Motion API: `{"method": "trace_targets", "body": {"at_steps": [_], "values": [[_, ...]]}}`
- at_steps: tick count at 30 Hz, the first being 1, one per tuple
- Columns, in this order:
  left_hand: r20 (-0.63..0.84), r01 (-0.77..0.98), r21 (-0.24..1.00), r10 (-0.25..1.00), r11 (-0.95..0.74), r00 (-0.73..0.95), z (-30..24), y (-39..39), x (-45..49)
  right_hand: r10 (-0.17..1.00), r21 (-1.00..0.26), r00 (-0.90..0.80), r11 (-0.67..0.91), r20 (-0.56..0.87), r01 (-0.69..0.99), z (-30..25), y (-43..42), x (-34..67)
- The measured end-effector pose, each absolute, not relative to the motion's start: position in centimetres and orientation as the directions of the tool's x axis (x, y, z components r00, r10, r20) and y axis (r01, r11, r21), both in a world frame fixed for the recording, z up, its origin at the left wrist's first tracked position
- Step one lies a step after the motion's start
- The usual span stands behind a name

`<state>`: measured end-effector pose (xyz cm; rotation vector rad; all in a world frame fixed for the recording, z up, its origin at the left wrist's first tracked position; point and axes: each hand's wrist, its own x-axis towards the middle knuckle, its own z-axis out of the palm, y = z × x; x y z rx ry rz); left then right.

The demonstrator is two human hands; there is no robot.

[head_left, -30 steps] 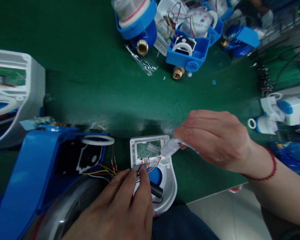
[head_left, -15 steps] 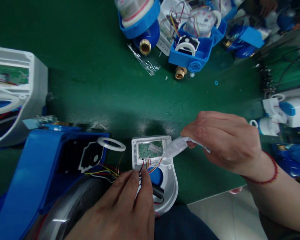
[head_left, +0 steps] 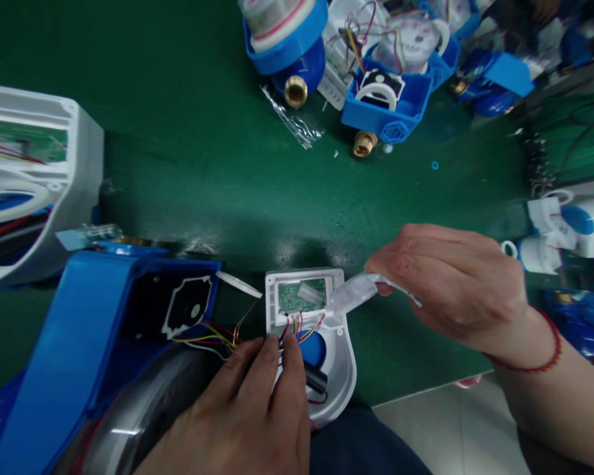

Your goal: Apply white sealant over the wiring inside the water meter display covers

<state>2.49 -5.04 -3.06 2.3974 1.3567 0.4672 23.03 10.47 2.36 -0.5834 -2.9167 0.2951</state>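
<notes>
On the bench edge in front of me lies a white plastic housing (head_left: 347,369), its open side up. A green circuit board (head_left: 288,298) sits in its top part, with a clear strip across it. Coloured wires (head_left: 297,322) run from the board down to my left hand (head_left: 257,389), whose fingers close on them at the housing's left side. My right hand (head_left: 450,290) pinches a whitish, soft plastic pouch (head_left: 354,295); its narrow end touches the board's right edge. A black cylinder (head_left: 315,377) rests inside the housing, partly behind my left fingers.
Left of the housing stands a blue meter body (head_left: 64,310) with wires and a white ring (head_left: 239,284). A larger white case (head_left: 86,152) is at far left. Blue meters (head_left: 297,59) and a plastic bag (head_left: 294,119) lie at the back. The bench edge (head_left: 426,389) is at lower right.
The white ring by the blue body has tipped from nearly face-on to edge-on. The whole view has shifted slightly; both hands keep their places at the housing.
</notes>
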Motion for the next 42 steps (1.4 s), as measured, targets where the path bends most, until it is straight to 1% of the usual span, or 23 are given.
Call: {"method": "trace_targets", "body": {"at_steps": [2, 7, 10, 17, 22, 26, 29, 32, 35, 38, 42], "values": [[0.133, 0.752, 0.448, 0.868, -0.484, 0.479, -3.2, -5.2, 2.5, 0.405, -0.248, -0.908, 0.895, 0.108, 0.370, 2.3, 10.4, 22.7], [0.113, 0.758, 0.443, 0.869, -0.478, 0.482, -3.4, -5.1, 2.5, 0.420, -0.352, -0.899, 0.866, 0.125, 0.356, 1.9, 10.2, 22.2], [0.139, 0.752, 0.435, 0.862, -0.495, 0.487, -3.4, -4.9, 2.5, 0.439, -0.340, -0.887, 0.864, 0.146, 0.372, 1.7, 10.2, 22.3], [0.094, 0.771, 0.433, 0.874, -0.467, 0.477, -3.2, -5.2, 2.5, 0.453, -0.375, -0.875, 0.851, 0.170, 0.368, 1.2, 9.8, 22.0], [0.146, 0.781, 0.428, 0.888, -0.454, 0.436, -3.5, -5.7, 2.6, 0.506, -0.378, -0.842, 0.828, 0.187, 0.414, 1.0, 9.4, 21.6], [0.138, 0.764, 0.412, 0.863, -0.497, 0.486, -3.5, -5.6, 2.4, 0.505, -0.402, -0.844, 0.821, 0.179, 0.406, 0.7, 9.2, 20.9], [0.125, 0.760, 0.410, 0.856, -0.504, 0.501, -3.5, -5.5, 2.4, 0.485, -0.402, -0.851, 0.833, 0.200, 0.380, 0.6, 9.1, 20.6], [0.107, 0.774, 0.417, 0.871, -0.477, 0.479, -3.5, -5.6, 2.5, 0.480, -0.399, -0.852, 0.837, 0.207, 0.375, 0.6, 9.0, 20.7], [0.123, 0.776, 0.418, 0.876, -0.472, 0.467, -3.6, -5.8, 2.6, 0.492, -0.402, -0.844, 0.831, 0.212, 0.384, 0.5, 8.8, 20.6], [0.119, 0.778, 0.413, 0.875, -0.474, 0.470, -3.5, -5.8, 2.6, 0.480, -0.374, -0.843, 0.848, 0.243, 0.376, 0.3, 8.7, 20.4], [0.121, 0.771, 0.417, 0.871, -0.481, 0.477, -3.5, -5.6, 2.5, 0.484, -0.359, -0.847, 0.847, 0.218, 0.392, 0.5, 8.7, 20.8]]}}
